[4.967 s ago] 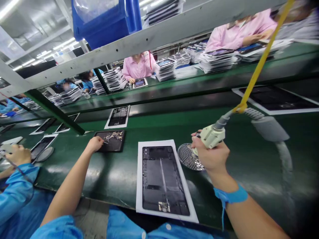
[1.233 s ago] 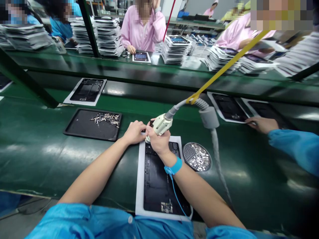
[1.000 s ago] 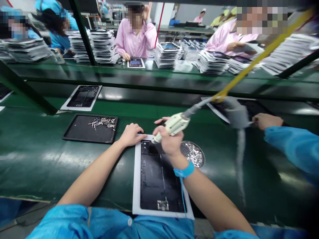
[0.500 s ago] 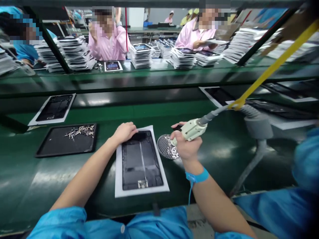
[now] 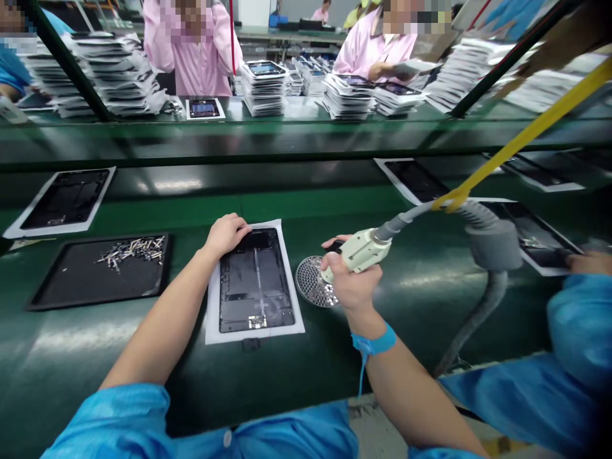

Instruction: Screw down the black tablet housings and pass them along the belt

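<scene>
My left hand (image 5: 228, 233) grips the far left corner of a black tablet housing (image 5: 248, 280), its fingers curled over the edge. Under the housing lies a white sheet (image 5: 289, 319). A pale strip runs down the housing's middle to a small circuit board (image 5: 257, 322) at the near end. My right hand (image 5: 354, 284) is wrapped round a pale green handheld tool (image 5: 366, 250) with a grey hose; its exact kind is unclear. Just left of that hand, partly covered, is a round perforated metal plate (image 5: 313, 280). The tool's working end is hidden.
A black tray (image 5: 95, 280) with many small metal parts stands left. Another housing (image 5: 67, 199) lies behind it. A yellow strap (image 5: 530, 140) holds the grey hose (image 5: 495, 306). At right, a co-worker's hand (image 5: 590, 262) touches another housing (image 5: 530, 239). Stacks (image 5: 265, 89) line the far bench.
The housing and its sheet have slid away from me with my left hand. My right hand keeps its hold on the tool. A co-worker's hand has appeared at right. The view has shifted slightly.
</scene>
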`<state>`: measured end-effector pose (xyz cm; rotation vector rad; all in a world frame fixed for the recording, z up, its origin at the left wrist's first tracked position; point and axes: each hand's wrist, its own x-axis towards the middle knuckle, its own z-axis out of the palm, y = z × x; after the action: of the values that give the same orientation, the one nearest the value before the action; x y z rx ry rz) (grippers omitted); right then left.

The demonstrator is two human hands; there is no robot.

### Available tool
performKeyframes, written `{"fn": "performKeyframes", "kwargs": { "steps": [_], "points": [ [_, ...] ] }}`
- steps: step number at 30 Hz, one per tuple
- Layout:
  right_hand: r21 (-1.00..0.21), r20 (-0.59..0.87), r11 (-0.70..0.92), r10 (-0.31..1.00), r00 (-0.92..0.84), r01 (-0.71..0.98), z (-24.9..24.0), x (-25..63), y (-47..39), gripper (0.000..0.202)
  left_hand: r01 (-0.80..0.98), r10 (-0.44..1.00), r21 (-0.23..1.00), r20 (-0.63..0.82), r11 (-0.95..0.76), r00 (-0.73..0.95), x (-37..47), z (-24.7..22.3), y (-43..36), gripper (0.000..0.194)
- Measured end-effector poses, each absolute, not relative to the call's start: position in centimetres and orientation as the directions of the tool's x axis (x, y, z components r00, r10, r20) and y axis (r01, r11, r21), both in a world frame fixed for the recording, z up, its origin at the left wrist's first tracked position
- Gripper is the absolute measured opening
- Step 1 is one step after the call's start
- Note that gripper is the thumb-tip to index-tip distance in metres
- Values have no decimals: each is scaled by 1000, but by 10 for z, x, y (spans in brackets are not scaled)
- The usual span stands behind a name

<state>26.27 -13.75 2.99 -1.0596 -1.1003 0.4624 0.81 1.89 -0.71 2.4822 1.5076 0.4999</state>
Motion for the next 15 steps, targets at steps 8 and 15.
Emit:
{"fn": "performKeyframes", "kwargs": {
  "steps": [8, 15],
  "points": [
    [-876, 482, 438, 764, 428, 205, 32, 261, -138, 22, 818, 889, 347, 199, -458, 413, 7, -7, 18, 28],
    [-867, 496, 462, 758, 424, 187, 31, 264, -138, 23, 816, 891, 360, 196, -453, 409, 7, -7, 18, 26]
  ]
}}
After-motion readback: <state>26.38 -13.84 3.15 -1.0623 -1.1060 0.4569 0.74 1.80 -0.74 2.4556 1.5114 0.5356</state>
